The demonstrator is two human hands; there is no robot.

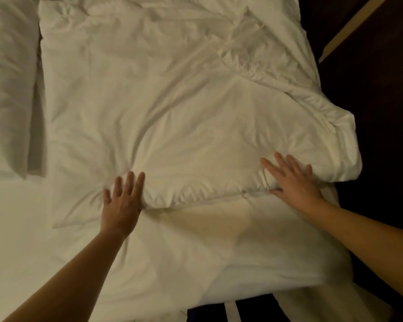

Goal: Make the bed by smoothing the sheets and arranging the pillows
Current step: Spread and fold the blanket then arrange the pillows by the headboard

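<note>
Bed surface, seen from above by the person at its near edge.

- Left hand (pixel 122 201): flat, fingers straight and slightly spread, palm pressing down on the left end of a fold line in the duvet. Holds nothing.
- Right hand (pixel 293 182): flat, fingers wide, pressing on the right end of the same fold, where the cloth bunches in small pleats under the fingertips. Holds nothing.
- Duvet (pixel 161 101): white, creased, spread beyond both hands and covering most of the bed. Its folded edge runs between the two hands; a lower layer lies nearer the person, under both forearms. Creases fan out from the left hand. Beyond the right hand a corner is turned back and rumpled, and a puffed edge overhangs the bed side to that hand's right.
- Pillow (pixel 7 89): white, lying flat, well to the left of and beyond the left hand, just beside the duvet's left edge.
- Sheet (pixel 14 228): bare, smooth, pale, left of the left hand and forearm.
- Floor (pixel 370 112): dark, right of the right hand.
- Strip (pixel 349 26): pale, running diagonally across the floor far beyond the right hand.
- Dark cloth (pixel 230 310) with a white stripe: at the near edge, between the forearms.
</note>
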